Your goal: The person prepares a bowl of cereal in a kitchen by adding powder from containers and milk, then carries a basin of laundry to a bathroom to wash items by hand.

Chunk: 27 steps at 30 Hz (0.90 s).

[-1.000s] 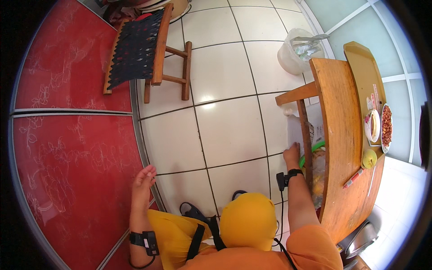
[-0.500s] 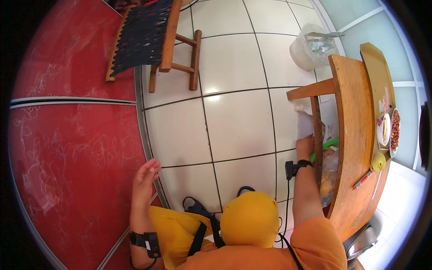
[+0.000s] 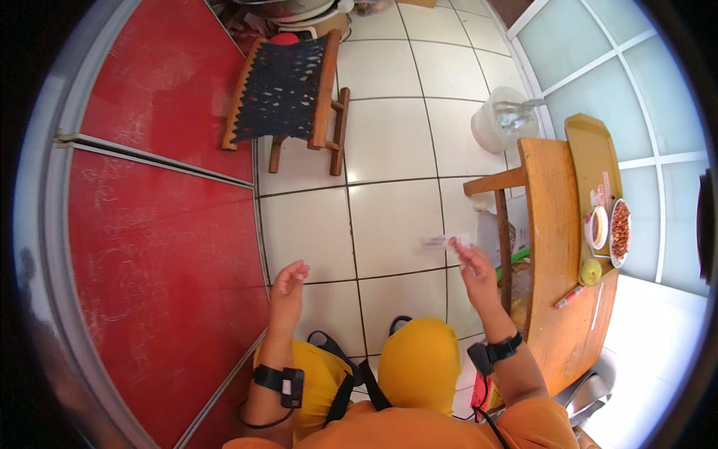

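My right hand (image 3: pixel 475 273) is pinched around the end of a small pale strip-like packet (image 3: pixel 443 242), translucent with dark print and blurred by motion. It hangs over the tiles, left of the wooden table's legs. My left hand (image 3: pixel 290 283) is raised beside the red cabinet doors, loosely curled with nothing visible in it. On the table (image 3: pixel 544 262) to my right are a cup (image 3: pixel 596 227), a dish of reddish-brown nuts or beans (image 3: pixel 621 232), a yellow-green fruit (image 3: pixel 591 272) and a red-and-white pen-like stick (image 3: pixel 570 297).
Red doors (image 3: pixel 168 292) line the left. Ahead stands a folding stool (image 3: pixel 283 88) with a dark woven seat. A translucent bin (image 3: pixel 490 123) sits beyond the table, and a tan tray (image 3: pixel 591 153) lies at its far end. Bags and a green rim (image 3: pixel 519 256) show beneath the table.
My right hand has come out from under the table, leftward, with the packet in it. My left hand has shifted right. The whole view has tilted up and turned somewhat.
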Tool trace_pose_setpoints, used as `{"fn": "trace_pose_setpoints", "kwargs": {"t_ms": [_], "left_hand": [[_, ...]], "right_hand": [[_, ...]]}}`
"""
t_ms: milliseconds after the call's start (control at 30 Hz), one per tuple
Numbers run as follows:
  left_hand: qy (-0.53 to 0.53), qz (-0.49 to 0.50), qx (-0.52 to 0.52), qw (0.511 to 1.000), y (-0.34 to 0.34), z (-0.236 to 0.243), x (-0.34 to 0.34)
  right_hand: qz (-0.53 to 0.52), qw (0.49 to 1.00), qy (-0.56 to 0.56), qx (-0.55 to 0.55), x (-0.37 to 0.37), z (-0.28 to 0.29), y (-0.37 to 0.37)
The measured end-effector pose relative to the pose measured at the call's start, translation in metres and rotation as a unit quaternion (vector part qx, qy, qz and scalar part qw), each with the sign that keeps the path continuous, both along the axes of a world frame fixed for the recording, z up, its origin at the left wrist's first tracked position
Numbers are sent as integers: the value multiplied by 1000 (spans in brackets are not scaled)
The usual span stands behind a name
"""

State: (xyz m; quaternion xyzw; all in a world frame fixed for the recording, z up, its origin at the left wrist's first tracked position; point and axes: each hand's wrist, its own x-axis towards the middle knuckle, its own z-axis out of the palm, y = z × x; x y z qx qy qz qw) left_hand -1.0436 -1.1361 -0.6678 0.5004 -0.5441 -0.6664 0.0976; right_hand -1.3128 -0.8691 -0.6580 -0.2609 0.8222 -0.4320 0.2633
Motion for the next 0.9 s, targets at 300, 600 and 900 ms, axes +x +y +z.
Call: {"fn": "trace_pose_setpoints", "kwargs": {"t_ms": [300, 600, 900], "left_hand": [[62, -159, -83, 982, 77, 134, -53], [152, -112, 86, 978, 107, 292, -36], [191, -61, -138, 970, 112, 450, -12]], "right_hand": [[125, 955, -245, -109, 65, 170, -32], [20, 952, -272, -142, 97, 310, -36], [221, 958, 98, -155, 115, 479, -64]]}}
